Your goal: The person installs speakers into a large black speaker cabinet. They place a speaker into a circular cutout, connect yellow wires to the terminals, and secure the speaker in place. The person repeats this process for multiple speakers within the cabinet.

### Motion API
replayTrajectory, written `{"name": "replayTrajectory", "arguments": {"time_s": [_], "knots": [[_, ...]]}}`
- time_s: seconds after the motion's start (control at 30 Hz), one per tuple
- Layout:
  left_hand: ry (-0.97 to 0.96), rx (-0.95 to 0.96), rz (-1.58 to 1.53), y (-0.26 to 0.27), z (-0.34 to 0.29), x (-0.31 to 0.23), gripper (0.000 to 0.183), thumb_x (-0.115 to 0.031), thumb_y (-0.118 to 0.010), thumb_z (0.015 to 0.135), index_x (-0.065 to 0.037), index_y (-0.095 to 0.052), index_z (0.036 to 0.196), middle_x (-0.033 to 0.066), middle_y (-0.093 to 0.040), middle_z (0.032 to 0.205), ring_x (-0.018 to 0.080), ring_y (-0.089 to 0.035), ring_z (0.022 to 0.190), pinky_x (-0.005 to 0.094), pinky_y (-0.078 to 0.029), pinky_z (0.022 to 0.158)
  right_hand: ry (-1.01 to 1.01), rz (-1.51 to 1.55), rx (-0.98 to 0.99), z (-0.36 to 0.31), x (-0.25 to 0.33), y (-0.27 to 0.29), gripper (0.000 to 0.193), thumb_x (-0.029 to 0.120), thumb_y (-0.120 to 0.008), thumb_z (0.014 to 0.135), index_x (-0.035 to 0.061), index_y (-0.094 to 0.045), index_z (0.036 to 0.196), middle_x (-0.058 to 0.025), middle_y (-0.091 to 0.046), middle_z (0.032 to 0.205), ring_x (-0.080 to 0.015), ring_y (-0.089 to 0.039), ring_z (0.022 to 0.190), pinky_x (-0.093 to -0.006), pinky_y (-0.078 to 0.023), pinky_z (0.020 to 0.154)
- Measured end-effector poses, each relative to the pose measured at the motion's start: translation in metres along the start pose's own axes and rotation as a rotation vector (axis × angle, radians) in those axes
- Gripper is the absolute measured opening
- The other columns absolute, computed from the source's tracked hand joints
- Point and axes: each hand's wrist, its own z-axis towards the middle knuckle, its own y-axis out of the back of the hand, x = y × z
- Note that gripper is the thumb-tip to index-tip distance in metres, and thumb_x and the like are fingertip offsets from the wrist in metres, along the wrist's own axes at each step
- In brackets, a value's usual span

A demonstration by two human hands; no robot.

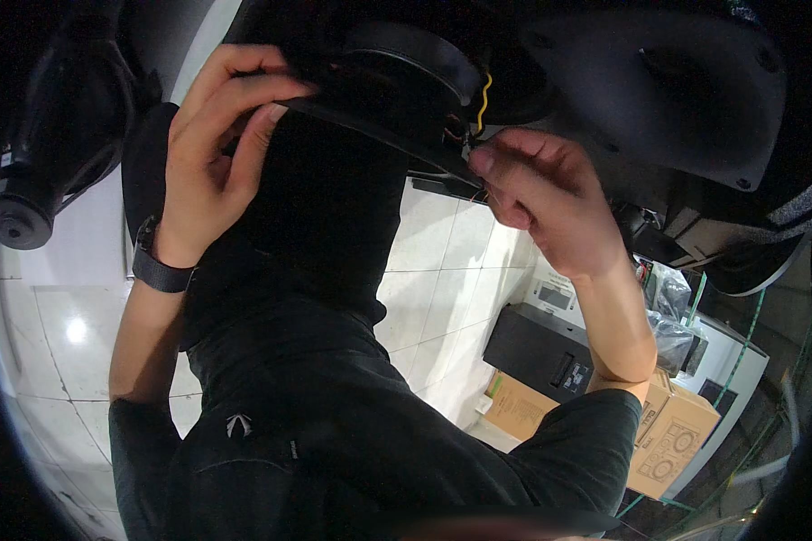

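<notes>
Over my lap lies a dark round part with a flat rim, which looks like a loudspeaker driver (419, 56). My left hand (226, 135) has its thumb and fingers closed on the near left edge of that rim. At the rim's right end, my right hand (546, 194) pinches close beside a small metal terminal (465, 144). A yellow wire (486, 101) runs down to this spot. What exactly sits between the right fingertips is too small and dark to make out.
A large black square-framed part with a cone (695, 99) stands at the upper right. A black cylindrical object (27, 212) is far left. Lower right are a black box (537, 352), a cardboard carton (677, 437) and clear plastic bags (672, 334). White tiles (442, 234) cover the floor.
</notes>
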Motion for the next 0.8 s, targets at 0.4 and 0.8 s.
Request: {"name": "replayTrajectory", "arguments": {"time_s": [0.4, 0.8], "knots": [[-0.083, -0.018, 0.048, -0.001, 0.001, 0.003, 0.026, 0.004, -0.060, 0.096, -0.007, -0.071, 0.117, 0.0111, -0.061, 0.126, 0.0143, -0.067, 0.098, 0.0203, -0.054, 0.070, 1.085, -1.215, -0.147, 0.010, -0.006, 0.010, 0.020, 0.004, -0.080, 0.076, 0.0026, -0.071, 0.094, -0.0090, -0.066, 0.086, -0.0246, -0.064, 0.070, -0.0332, -0.055, 0.065], [-0.025, -0.025, 0.015, -0.001, -0.001, 0.000, 0.026, 0.005, -0.060, 0.096, -0.007, -0.071, 0.116, 0.0108, -0.061, 0.124, 0.0130, -0.067, 0.094, 0.0197, -0.053, 0.068, 0.843, -0.773, -0.239, 0.004, -0.025, 0.010, 0.014, 0.002, -0.080, 0.083, 0.0009, -0.072, 0.096, -0.0077, -0.070, 0.090, -0.0098, -0.062, 0.067, -0.0236, -0.051, 0.062]]}}
